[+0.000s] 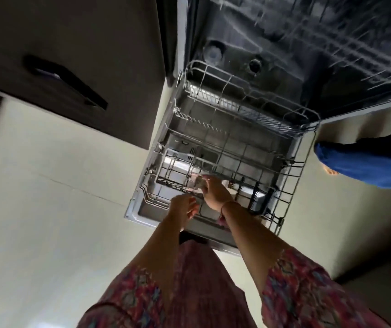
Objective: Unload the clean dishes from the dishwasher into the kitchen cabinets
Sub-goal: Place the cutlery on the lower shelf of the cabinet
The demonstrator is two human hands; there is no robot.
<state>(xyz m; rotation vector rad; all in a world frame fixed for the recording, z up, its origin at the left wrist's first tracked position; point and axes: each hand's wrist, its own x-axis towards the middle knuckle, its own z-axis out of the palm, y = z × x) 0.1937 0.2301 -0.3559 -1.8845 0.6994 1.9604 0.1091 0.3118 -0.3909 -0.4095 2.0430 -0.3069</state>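
Note:
The dishwasher stands open with its door [142, 215] folded down and the lower wire rack [294, 183] pulled out over it. The upper rack [256, 110] is also slid out above. My right hand [214, 192] is closed around a clear glass [195, 184] at the front left of the lower rack. My left hand [182, 205] hovers just left of it over the door's inner edge, fingers apart and holding nothing. The rest of the lower rack looks bare apart from dark tines.
A dark cabinet front [71, 62] with a recessed handle [66, 84] is to the left of the dishwasher. Pale floor tiles [47, 197] lie below. Another person's leg in blue trousers [365, 164] and a bare foot [330, 171] stand at the right of the rack.

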